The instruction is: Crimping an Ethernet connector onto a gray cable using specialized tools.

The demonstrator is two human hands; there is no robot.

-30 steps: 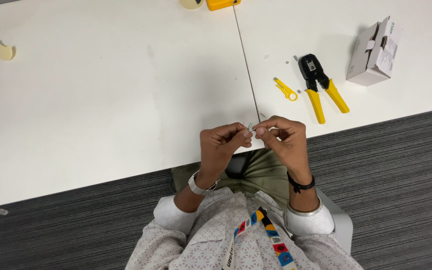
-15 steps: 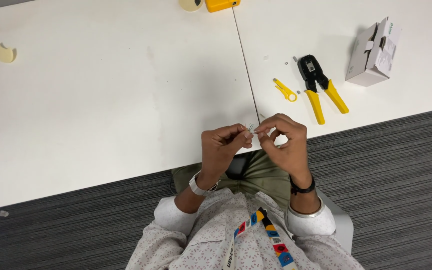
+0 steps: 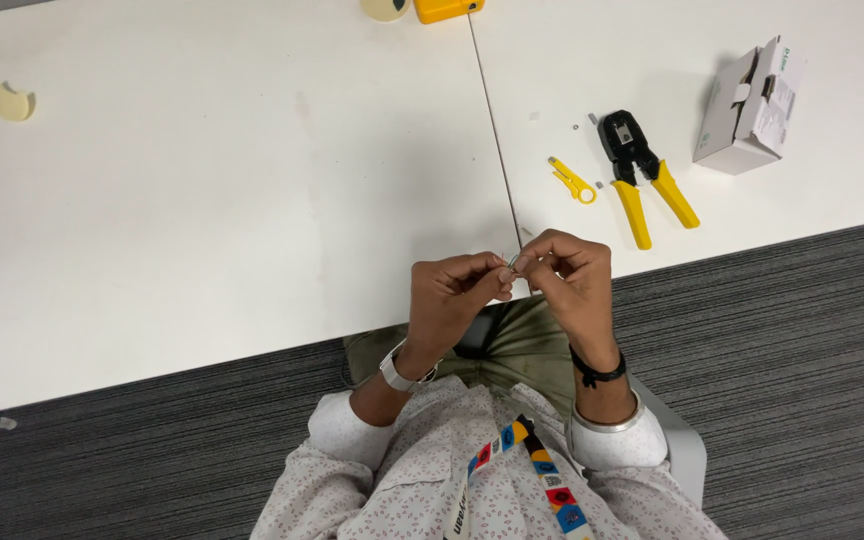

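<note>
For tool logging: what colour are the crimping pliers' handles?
Yellow handles, black head; the crimping pliers lie on the white table, clearest in the head view.

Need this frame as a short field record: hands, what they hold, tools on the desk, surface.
left hand: fingertips pinched on a small pale piece at the desk edge
right hand: fingertips pinched on the same small pale piece; what it is cannot be told
grip: both shut, hands nearly touching
crimping tool: black head, yellow handles, lying flat right of the hands
yellow stripper: beside the crimping tool, apart from it
cardboard box: open, far right
surface: white desk
</note>
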